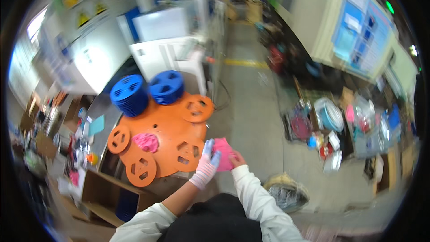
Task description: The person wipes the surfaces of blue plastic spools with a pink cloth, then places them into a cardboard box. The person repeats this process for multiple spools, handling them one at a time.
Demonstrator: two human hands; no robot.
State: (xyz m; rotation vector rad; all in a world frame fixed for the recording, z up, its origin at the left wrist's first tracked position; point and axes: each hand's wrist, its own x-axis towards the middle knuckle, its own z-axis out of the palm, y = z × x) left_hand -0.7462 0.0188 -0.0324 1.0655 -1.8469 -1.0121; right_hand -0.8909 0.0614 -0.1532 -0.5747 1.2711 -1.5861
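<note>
A: Status on the pink item (222,154)? Where is it being held?
B: Just off the right edge of the orange board (172,132), toward the near corner. Being held up in front of the body; soft-looking, exact kind not being shown clearly.
A: Right hand (238,158)?
B: Bare. Fingers are being kept bent, nearly closed, with the pink item's right side being pinched.
A: Left hand (206,165)?
B: Gloved, pale pink with blue-grey fingertips. Fingers are being held nearly straight, slightly spread, against the pink item's left side. Cannot tell whether it is being gripped or only touched.
A: What is being carried on the board?
B: A crumpled pink pile (146,143), left of its middle. Two blue stacks, one (129,95) at the far left edge, the other (166,87) just right of that. Four orange discs with cut-outs are being spaced around its rim: far right (198,108), near right (188,153), near left (141,169), left (119,139).
A: Around it?
B: A cardboard box (104,188) is being kept just off the near left side, blue things being held inside. A bulky sack (286,192) is being supported by the floor, right of the board, nearer the body.
</note>
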